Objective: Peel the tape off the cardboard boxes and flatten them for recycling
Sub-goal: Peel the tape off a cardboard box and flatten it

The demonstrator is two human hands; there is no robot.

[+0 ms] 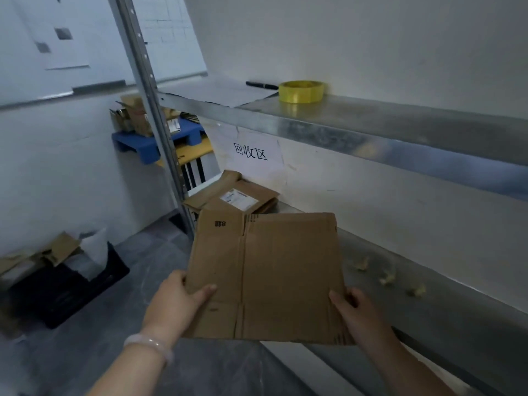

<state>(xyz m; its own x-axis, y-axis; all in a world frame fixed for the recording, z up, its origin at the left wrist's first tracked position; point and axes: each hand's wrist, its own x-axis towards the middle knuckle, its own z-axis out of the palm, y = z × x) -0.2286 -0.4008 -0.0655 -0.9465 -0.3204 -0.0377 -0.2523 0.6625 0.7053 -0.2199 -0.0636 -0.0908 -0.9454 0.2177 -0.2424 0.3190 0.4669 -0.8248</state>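
A flattened brown cardboard box (271,272) hangs level in front of me, above the front edge of the lower metal shelf (445,304). My left hand (177,298) grips its left edge, thumb on top. My right hand (357,310) grips its right edge, thumb on top as well. Beyond it, a pile of flattened boxes (237,195) with a white label lies at the shelf's far end, under a paper sign. Small crumpled bits of yellowish tape (385,277) lie on the shelf to the right.
A yellow tape roll (301,91) and a black pen (261,85) sit on the upper shelf (371,130). A black crate (65,290) with cardboard and white wrapping stands on the floor at left. A blue pallet (137,141) with boxes lies behind the shelf post (154,110).
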